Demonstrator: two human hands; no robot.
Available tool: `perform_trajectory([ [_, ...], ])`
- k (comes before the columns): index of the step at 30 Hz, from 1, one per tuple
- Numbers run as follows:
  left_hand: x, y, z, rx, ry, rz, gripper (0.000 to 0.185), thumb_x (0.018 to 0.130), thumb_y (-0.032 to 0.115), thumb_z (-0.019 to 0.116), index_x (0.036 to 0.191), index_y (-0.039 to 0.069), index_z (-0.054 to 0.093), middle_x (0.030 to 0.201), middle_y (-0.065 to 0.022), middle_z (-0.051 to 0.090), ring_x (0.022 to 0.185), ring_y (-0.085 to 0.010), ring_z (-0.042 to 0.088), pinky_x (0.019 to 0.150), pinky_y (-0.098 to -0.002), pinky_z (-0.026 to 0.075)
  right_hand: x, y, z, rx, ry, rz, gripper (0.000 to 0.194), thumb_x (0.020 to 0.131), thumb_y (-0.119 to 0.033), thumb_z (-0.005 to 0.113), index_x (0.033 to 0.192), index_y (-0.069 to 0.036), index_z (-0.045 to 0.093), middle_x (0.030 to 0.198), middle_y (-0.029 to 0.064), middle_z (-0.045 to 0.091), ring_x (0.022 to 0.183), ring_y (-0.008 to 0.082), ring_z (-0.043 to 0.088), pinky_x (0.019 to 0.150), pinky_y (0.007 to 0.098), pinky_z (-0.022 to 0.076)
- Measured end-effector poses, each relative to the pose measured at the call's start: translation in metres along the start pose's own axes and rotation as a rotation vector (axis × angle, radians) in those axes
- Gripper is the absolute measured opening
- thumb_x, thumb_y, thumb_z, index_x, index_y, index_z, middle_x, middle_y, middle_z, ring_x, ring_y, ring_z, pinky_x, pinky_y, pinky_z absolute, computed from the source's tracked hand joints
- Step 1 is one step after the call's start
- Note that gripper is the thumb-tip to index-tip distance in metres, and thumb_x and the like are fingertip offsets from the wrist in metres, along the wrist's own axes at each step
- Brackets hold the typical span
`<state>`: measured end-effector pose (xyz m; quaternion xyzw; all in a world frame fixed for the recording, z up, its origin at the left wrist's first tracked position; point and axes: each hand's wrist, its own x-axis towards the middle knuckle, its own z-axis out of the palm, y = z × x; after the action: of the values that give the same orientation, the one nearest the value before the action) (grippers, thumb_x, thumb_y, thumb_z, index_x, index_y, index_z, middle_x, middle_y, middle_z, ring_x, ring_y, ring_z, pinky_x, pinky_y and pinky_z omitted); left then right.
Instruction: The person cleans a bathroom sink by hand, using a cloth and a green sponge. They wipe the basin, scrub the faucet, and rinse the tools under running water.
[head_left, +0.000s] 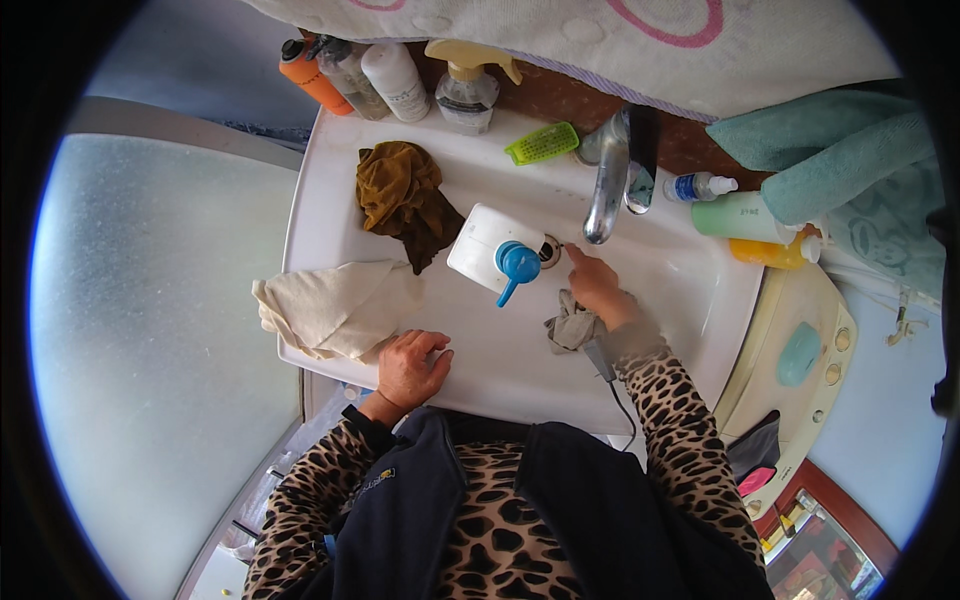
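Observation:
My right hand (596, 289) reaches into the white washbasin (480, 375), its index finger extended to the rim of the round drain (550, 251). The other fingers are curled and partly hidden, and I see nothing held. Beside the drain stands a white pump bottle (477, 244) with a blue pump head (519, 262). A crumpled grey cloth (566, 322) lies by my right wrist, near a grey device (598, 358) with a cord. My left hand (412, 367) rests at the basin's front edge with thumb and fingers apart, next to a cream cloth (341, 307).
A wet brown cloth (405, 195) lies in the basin at left. Along the back stand a spray bottle (466, 97), several other bottles, a green soap dish (544, 142) and a chrome faucet (607, 180). Towels hang above. At right is a washing machine (795, 330).

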<state>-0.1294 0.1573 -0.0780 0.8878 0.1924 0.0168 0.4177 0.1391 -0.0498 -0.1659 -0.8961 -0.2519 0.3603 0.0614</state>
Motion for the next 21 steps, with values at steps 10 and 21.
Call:
perform_trajectory([
  [10,0.000,-0.001,-0.001,0.008,-0.003,-0.001,0.015,0.074,0.012,0.071,0.088,0.007,0.067,0.077,-0.0067,0.065,0.071,-0.0270,0.062,0.066,-0.0376,0.050,-0.009,-0.015,-0.002,-0.056,-0.062,-0.020,0.058,0.089,-0.012,0.047,0.146,-0.013,0.036,0.103,0.0153,0.068,0.096,0.0361,0.063,0.079,0.0481,0.0496],
  [21,0.000,-0.001,0.001,-0.021,0.013,0.014,0.015,0.073,0.011,0.071,0.087,0.008,0.067,0.078,-0.0060,0.066,0.070,-0.0269,0.062,0.066,-0.0376,0.050,-0.055,0.003,-0.018,-0.094,-0.007,-0.015,0.056,0.088,-0.031,0.059,0.142,-0.024,0.044,0.126,0.0174,0.054,0.116,0.0407,0.051,0.091,0.0613,0.0400],
])
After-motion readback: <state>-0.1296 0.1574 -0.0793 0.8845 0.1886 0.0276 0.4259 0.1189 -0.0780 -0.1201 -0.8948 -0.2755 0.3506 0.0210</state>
